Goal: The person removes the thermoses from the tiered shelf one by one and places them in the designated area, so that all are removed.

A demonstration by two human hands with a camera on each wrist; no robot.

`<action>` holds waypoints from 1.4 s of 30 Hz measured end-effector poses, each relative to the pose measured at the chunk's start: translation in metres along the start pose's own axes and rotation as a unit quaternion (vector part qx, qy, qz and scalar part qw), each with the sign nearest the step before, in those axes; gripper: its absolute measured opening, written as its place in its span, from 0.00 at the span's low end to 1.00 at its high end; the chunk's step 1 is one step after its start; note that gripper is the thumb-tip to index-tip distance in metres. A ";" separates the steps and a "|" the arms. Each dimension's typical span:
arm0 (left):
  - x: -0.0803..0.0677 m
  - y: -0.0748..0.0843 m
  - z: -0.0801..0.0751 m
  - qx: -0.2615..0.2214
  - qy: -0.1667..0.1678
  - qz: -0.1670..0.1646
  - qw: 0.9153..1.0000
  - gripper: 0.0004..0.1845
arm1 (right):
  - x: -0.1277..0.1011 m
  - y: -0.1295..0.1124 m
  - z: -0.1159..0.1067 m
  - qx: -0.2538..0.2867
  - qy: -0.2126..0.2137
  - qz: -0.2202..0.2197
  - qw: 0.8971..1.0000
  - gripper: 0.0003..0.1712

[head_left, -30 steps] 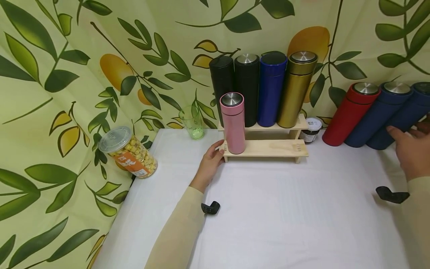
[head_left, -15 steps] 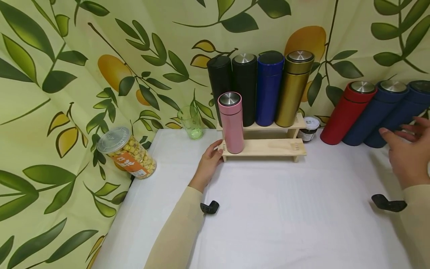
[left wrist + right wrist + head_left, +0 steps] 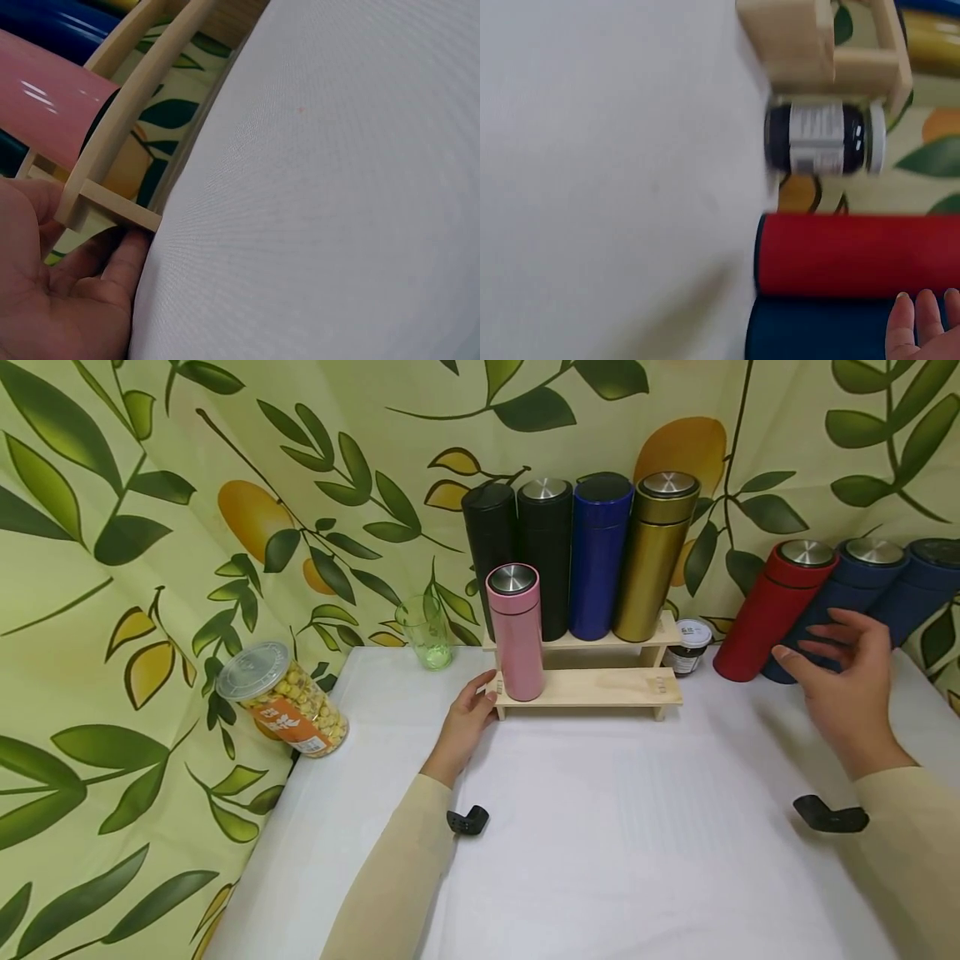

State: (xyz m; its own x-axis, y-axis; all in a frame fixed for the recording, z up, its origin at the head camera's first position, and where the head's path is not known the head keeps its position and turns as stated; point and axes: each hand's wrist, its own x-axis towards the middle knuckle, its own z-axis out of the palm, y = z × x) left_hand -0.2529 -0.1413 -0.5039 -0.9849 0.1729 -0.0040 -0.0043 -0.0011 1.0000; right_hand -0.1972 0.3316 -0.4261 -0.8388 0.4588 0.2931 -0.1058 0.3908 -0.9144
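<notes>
A pink thermos flask [image 3: 521, 643] stands on the left part of the lower step of a small wooden two-step rack [image 3: 600, 687]. My left hand [image 3: 462, 727] grips the left end of that step; in the left wrist view its fingers [image 3: 124, 262] curl by the rack's leg. In the air on the right, my right hand [image 3: 851, 693] holds nothing, fingers loosely bent. Behind it stand a navy flask [image 3: 855, 581] and another navy flask [image 3: 918, 597], partly hidden by the hand. A red flask [image 3: 768, 618] is beside them, just left of my fingertips.
On the upper step stand two black flasks, a blue flask [image 3: 597, 568] and a gold flask [image 3: 652, 568]. A small dark jar [image 3: 688, 652] sits between rack and red flask. A green glass [image 3: 427, 635] and a tub of popcorn [image 3: 292, 710] are at the left. Patterned cloth [image 3: 337, 443] hangs behind.
My right hand has left the rightmost navy flask and moved left, in front of the navy flasks. My left hand has stayed at the rack's end.
</notes>
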 end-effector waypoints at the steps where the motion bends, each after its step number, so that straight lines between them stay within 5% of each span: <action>1: 0.000 0.000 0.000 -0.001 -0.001 0.000 1.000 0.25 | -0.001 -0.002 0.003 0.006 -0.008 -0.005 1.000 0.43; 9: 0.001 -0.001 0.000 -0.001 -0.002 0.000 1.000 0.25 | -0.016 -0.017 0.031 0.037 -0.067 -0.069 0.995 0.36; 15: 0.001 -0.001 0.001 -0.003 -0.003 0.003 1.000 0.25 | -0.031 -0.024 0.052 0.127 -0.129 -0.112 0.977 0.27; 28: 0.002 0.000 0.001 -0.010 -0.004 0.004 1.000 0.25 | -0.062 -0.044 0.095 0.206 -0.228 -0.109 0.945 0.23; 42: 0.001 -0.002 0.000 -0.012 -0.010 0.016 1.000 0.25 | -0.081 -0.073 0.149 0.211 -0.266 -0.114 0.933 0.32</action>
State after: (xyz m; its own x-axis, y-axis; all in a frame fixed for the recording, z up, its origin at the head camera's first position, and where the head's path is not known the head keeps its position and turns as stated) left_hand -0.2539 -0.1416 -0.5055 -0.9809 0.1923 0.0290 0.0235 -0.0306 0.9993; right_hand -0.2011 0.1465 -0.4248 -0.9032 -0.1035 0.4165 -0.4212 0.0283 -0.9065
